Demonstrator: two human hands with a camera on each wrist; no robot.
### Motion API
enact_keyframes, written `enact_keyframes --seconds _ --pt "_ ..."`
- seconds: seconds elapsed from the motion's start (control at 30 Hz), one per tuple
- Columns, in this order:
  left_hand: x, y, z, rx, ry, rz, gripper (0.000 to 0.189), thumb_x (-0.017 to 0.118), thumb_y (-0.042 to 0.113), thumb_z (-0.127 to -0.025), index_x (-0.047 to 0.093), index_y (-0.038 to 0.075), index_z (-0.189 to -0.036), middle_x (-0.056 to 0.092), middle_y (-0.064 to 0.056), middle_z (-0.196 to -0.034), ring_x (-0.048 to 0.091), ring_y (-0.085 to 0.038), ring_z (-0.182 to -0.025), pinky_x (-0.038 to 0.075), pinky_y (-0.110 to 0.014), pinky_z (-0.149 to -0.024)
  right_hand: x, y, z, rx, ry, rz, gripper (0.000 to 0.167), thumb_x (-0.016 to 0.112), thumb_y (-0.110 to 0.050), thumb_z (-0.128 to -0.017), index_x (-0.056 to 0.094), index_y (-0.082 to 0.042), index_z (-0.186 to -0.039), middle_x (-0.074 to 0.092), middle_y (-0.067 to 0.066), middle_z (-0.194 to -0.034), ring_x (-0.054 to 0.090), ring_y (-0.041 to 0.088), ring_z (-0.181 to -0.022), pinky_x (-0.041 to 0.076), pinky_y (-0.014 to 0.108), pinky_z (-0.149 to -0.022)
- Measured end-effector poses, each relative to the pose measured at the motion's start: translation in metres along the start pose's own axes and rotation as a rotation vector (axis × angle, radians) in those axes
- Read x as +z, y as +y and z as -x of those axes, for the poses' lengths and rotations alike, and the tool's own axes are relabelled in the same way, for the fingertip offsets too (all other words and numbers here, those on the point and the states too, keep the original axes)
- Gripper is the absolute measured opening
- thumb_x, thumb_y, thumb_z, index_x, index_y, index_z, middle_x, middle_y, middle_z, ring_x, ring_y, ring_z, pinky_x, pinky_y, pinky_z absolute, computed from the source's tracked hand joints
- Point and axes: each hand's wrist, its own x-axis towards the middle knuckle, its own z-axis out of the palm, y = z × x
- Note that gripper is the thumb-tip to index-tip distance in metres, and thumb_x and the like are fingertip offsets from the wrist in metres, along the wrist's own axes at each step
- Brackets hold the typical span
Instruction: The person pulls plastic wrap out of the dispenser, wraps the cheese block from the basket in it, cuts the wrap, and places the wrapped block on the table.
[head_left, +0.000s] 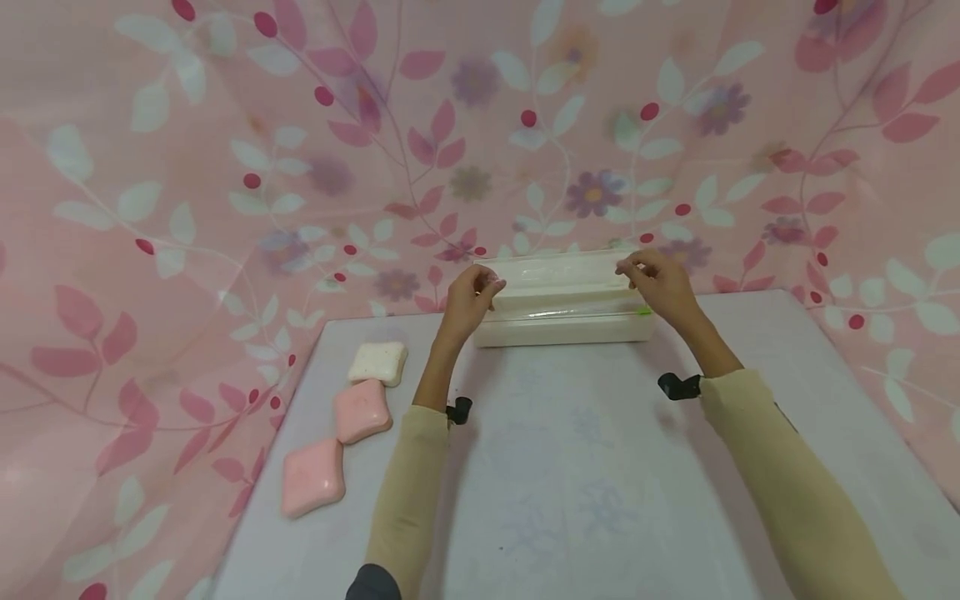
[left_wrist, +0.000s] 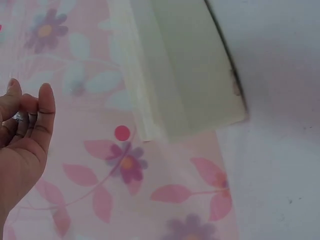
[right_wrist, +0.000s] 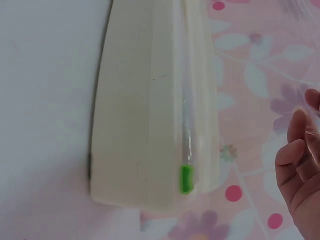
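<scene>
A long cream cling film dispenser (head_left: 562, 332) lies across the far side of the table, its lid tipped back. Clear cling film (head_left: 543, 271) rises from it, showing mainly as glossy streaks. At the dispenser's left end, my left hand (head_left: 467, 302) pinches the film between thumb and fingers. My right hand (head_left: 663, 287) pinches it above the right end. Both hands are raised apart from the dispenser body. A green slider (right_wrist: 186, 179) sits at one end of the cutting track in the right wrist view. The film is barely visible in the left wrist view.
Along the table's left side are a white soap bar (head_left: 377, 363), a pink soap bar (head_left: 363, 411) and a second pink soap bar (head_left: 313, 477). A floral pink cloth (head_left: 480, 125) hangs right behind the white-covered table (head_left: 562, 467).
</scene>
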Motion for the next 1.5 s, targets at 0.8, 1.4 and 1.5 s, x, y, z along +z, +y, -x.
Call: enact_keyframes --seconds 0.8,1.4,1.5 --pt "-0.021 0.066 0.002 0.243 0.158 -0.073 0.013 0.07 0.003 -0.09 0.067 -0.009 -0.093 0.058 -0.016 -0.092 0.063 -0.024 -0.078 0.054 -0.025 -0.065 -0.025 -0.104 0.022 -0.127 0.165 -0.113 0.017 0.06 -0.004 -0.097 0.067 0.012 -0.096 0.067 0.029 -0.089 0.067 0.015 -0.072 0.053 0.019 -0.062" --pt "-0.049 0.136 0.008 0.474 0.292 -0.003 0.008 0.064 -0.005 -0.092 0.065 -0.013 -0.094 0.058 -0.019 -0.092 0.068 -0.03 -0.078 0.056 -0.028 -0.069 -0.044 -0.139 0.013 -0.318 0.346 -0.205 0.008 0.063 0.006 -0.092 0.067 0.013 -0.089 0.069 0.014 -0.082 0.068 0.011 -0.071 0.054 0.02 -0.072" --pt "-0.054 0.15 0.008 0.52 0.321 0.001 0.008 0.065 -0.005 -0.091 0.065 -0.012 -0.092 0.058 -0.019 -0.091 0.066 -0.029 -0.075 0.056 -0.029 -0.068 -0.05 -0.152 0.015 -0.335 0.369 -0.234 0.01 0.064 0.005 -0.092 0.065 0.015 -0.089 0.069 0.011 -0.081 0.068 0.012 -0.071 0.054 0.021 -0.073"
